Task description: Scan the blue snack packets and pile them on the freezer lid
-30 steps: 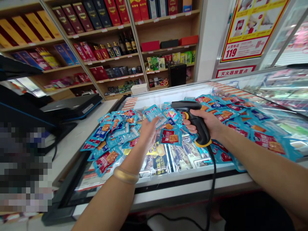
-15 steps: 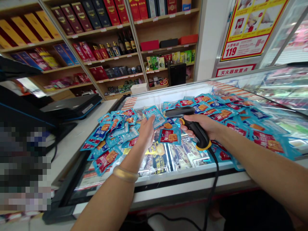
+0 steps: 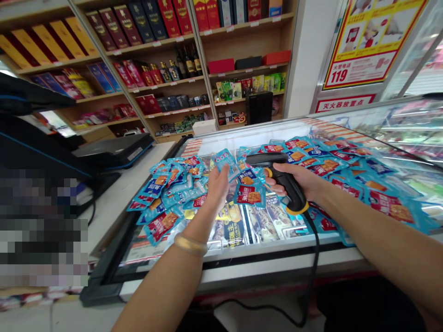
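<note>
Pinched in my left hand (image 3: 218, 186) is a blue snack packet (image 3: 226, 163), its printed back turned up. My right hand (image 3: 301, 182) is wrapped round the grip of a black and yellow barcode scanner (image 3: 289, 184). The scanner's head points left at the packet, a short gap away. Just below, a red and blue snack packet (image 3: 249, 195) lies on the freezer's glass top (image 3: 221, 258). Similar packets are heaped left of my left hand in a pile (image 3: 162, 226), and a wider pile (image 3: 346, 161) spreads beyond and right of my right hand.
The scanner's cable (image 3: 315, 258) hangs over the freezer's front edge. To the left stand a white counter (image 3: 117, 203), a black flat device (image 3: 117, 147) and a dark monitor-like unit (image 3: 34, 143). Shelves (image 3: 166, 41) of boxes and bottles rise behind.
The whole view has shifted slightly, so everything sits a little further right. Both hands keep their hold on the packet and the scanner, with little change between them.
</note>
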`<state>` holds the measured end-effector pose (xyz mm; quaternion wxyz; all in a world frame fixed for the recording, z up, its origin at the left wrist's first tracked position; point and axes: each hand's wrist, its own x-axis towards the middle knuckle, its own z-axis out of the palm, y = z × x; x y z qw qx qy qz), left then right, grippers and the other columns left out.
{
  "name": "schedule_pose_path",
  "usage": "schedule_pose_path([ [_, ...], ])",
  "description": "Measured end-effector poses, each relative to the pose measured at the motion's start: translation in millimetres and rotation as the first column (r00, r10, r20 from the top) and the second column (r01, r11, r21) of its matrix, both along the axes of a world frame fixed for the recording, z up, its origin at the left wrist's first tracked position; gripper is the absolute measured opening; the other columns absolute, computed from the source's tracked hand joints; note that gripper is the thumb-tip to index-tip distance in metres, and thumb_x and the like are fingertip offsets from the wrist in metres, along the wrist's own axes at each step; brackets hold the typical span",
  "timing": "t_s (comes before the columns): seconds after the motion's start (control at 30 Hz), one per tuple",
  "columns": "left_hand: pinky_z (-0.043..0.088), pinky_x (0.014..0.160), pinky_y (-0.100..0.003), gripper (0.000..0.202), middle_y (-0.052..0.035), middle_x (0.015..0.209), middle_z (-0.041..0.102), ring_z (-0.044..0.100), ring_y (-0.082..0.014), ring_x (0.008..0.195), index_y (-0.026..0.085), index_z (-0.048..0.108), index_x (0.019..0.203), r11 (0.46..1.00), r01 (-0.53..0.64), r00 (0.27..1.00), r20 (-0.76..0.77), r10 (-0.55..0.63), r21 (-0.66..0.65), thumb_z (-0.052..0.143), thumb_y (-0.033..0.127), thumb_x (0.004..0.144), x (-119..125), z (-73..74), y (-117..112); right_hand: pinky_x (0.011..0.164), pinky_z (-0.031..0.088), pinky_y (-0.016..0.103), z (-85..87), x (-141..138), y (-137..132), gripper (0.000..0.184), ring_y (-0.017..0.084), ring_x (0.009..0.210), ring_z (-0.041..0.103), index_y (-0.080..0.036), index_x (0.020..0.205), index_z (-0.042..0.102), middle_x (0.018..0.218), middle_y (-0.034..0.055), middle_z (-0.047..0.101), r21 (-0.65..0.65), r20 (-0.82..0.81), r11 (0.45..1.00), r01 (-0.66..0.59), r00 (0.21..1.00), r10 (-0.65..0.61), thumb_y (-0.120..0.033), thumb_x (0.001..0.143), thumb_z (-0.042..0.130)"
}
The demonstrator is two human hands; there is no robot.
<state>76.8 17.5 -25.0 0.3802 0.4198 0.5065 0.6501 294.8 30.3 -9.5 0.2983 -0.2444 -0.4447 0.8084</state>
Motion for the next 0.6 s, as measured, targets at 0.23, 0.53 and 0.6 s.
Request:
schedule_pose_path([
  [0.23, 0.046, 0.106, -0.039, 0.031, -0.0091, 0.121, 0.069, 0.063, -0.0219, 0.115, 0.019, 0.061, 0.120, 0.920, -0.094, 0.830, -0.480, 0.283, 0.380, 0.046, 0.026, 0.093, -60.9, 24.0, -0.1, 0.045, 0.044, 0.021, 22.7, -34.6, -7.8, 0.020, 0.009, 0.050, 0.046, -0.014, 0.084, 0.061, 0.069, 0.0013, 0.056, -0.010, -0.058, 1.000, 0.018, 0.998, -0.019, -0.034, 0.084, 0.066],
  [0.53, 0.041, 0.109, -0.055, 0.059, -0.0226, 0.140, 0.055, 0.053, -0.0371, 0.130, 0.014, 0.043, 0.148, 0.867, -0.496, 0.230, -0.956, 0.183, 0.046, 0.044, 0.037, 0.094, -166.1, 34.6, -34.0, 0.043, 0.043, 0.018, 29.5, -144.6, -17.8, 0.023, 0.008, 0.047, 0.047, -0.014, 0.081, 0.060, 0.063, 0.0008, 0.055, -0.084, -0.113, 0.991, -0.106, 0.989, 0.097, -0.032, 0.093, 0.053],
  [0.6, 0.037, 0.111, -0.058, 0.062, -0.0219, 0.148, 0.049, 0.046, -0.0391, 0.137, 0.017, 0.044, 0.148, 0.859, -0.507, 0.152, -0.988, 0.003, -0.076, 0.043, 0.047, 0.094, -166.8, 25.1, -39.4, 0.042, 0.043, 0.018, 23.4, -163.5, -21.0, 0.024, 0.008, 0.047, 0.047, -0.014, 0.080, 0.059, 0.063, 0.0011, 0.056, -0.122, -0.093, 0.986, -0.110, 0.991, 0.099, -0.032, 0.095, 0.052],
])
